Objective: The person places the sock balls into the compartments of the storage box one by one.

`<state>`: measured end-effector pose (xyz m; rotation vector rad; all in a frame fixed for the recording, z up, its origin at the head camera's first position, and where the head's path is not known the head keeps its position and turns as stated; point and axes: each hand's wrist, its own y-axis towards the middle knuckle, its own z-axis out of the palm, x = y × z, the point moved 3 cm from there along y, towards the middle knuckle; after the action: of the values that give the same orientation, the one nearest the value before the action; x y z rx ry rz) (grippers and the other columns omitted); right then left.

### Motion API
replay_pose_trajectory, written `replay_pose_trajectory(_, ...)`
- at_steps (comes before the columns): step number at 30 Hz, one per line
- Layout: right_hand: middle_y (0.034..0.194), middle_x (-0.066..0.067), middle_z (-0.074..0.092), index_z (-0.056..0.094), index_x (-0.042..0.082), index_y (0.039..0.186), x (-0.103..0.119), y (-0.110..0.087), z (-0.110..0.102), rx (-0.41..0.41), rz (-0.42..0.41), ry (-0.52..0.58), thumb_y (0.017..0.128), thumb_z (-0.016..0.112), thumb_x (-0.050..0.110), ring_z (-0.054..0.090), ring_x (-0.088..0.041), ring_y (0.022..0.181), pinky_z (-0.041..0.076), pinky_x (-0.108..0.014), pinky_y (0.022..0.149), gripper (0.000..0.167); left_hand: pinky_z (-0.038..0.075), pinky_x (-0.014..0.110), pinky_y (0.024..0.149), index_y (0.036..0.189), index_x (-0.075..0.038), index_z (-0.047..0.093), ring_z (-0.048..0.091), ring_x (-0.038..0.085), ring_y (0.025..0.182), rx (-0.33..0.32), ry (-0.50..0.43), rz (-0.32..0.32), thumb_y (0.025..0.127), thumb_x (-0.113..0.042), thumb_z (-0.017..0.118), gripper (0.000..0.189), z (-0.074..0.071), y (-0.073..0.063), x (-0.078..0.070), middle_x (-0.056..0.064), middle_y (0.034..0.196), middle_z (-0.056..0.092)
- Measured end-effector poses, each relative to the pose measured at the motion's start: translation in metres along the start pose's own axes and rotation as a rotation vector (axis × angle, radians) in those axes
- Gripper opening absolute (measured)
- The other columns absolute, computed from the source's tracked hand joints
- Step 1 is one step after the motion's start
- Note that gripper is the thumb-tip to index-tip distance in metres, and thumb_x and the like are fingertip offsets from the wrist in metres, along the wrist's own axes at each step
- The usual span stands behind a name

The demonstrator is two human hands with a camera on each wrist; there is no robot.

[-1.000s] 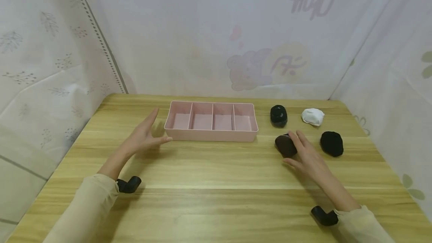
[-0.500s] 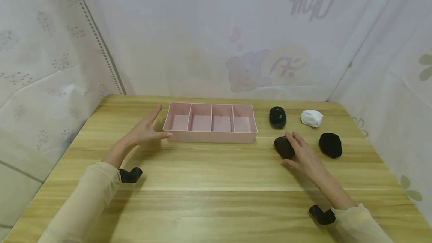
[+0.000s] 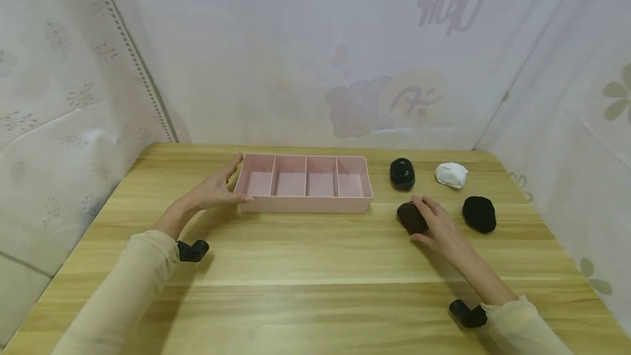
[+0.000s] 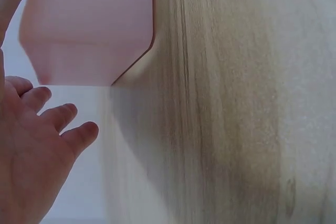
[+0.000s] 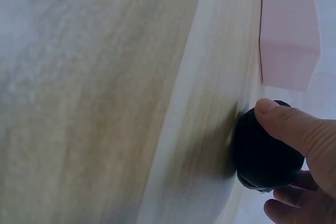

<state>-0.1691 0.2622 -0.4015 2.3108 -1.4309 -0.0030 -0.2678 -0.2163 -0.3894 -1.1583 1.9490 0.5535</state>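
The right hand (image 3: 443,235) is holding a dark brown rounded cloth bundle (image 3: 410,218) between thumb and fingers, near the right front corner of a long pink plastic tray (image 3: 305,205). Bare wood of the yellowish wood-grain table (image 3: 305,262) is showing between bundle and tray. A shiny black rounded bundle (image 3: 402,175) is lying just behind, a matte black rounded bundle (image 3: 480,214) to the hand's right, and a crumpled white bundle (image 3: 451,175) nearer the far edge. The left hand (image 3: 211,193) is spreading thumb and fingers wide across the tray's left end. Four side-by-side compartments are showing their pink floors.
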Motion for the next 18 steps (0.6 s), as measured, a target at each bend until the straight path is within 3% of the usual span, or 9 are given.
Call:
replay_pose_trajectory(9, 0.127, -0.037, 0.044, 0.043, -0.006, 0.134, 0.0005, 0.0041, 0.0004, 0.036, -0.010, -0.004, 0.064, 0.085, 0.005, 0.049, -0.052, 0.110, 0.043, -0.059, 0.086, 0.082, 0.014, 0.061, 0.108, 0.150, -0.008, -0.010, 0.001, 0.039, 0.142, 0.032, -0.097, 0.018, 0.077, -0.019, 0.077, 0.114, 0.0027, 0.0039, 0.0066, 0.016, 0.157, -0.009)
replay_pose_trajectory(18, 0.118, -0.032, 0.049, 0.047, -0.006, 0.129, -0.0020, 0.0076, 0.0020, -0.002, -0.059, -0.016, 0.061, 0.086, 0.003, 0.054, -0.044, 0.100, 0.048, -0.053, 0.078, 0.079, 0.016, 0.062, 0.107, 0.150, -0.012, -0.015, 0.000, 0.041, 0.141, 0.077, -0.151, 0.025, 0.079, -0.017, 0.075, 0.114, 0.0041, 0.0068, 0.0098, 0.018, 0.156, -0.010)
